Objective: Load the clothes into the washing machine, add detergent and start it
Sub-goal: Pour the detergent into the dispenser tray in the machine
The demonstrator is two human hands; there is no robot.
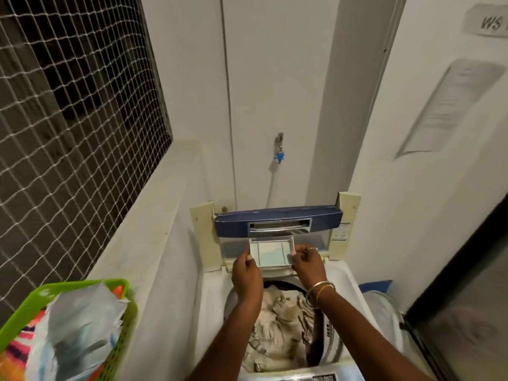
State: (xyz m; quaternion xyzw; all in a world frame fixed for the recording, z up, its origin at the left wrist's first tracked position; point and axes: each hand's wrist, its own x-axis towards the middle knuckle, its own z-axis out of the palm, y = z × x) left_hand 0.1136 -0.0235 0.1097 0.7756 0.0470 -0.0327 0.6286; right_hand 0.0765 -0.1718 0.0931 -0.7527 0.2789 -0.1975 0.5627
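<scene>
The tray (270, 238), pinched at its sides by the left hand (246, 273) and right hand (308, 264), sits at the washer's (209, 298) back and holds a pale bluish layer; beige clothes (280, 325) fill the drum; left, a green basket (77, 284) holds a bag (82, 320).

The letters "WS" stand on a small sign (488, 22) high on the right wall, while the print on the paper sheet (450, 105) below it and on the sticker (341, 232) beside the washing machine lid (277, 215) is too blurred to read.

Glossy translucent plastic detergent tray (272, 253), crumpled beige cloth clothes (277, 320), green plastic lattice basket (121, 323), white rope netting (68, 119)
</scene>
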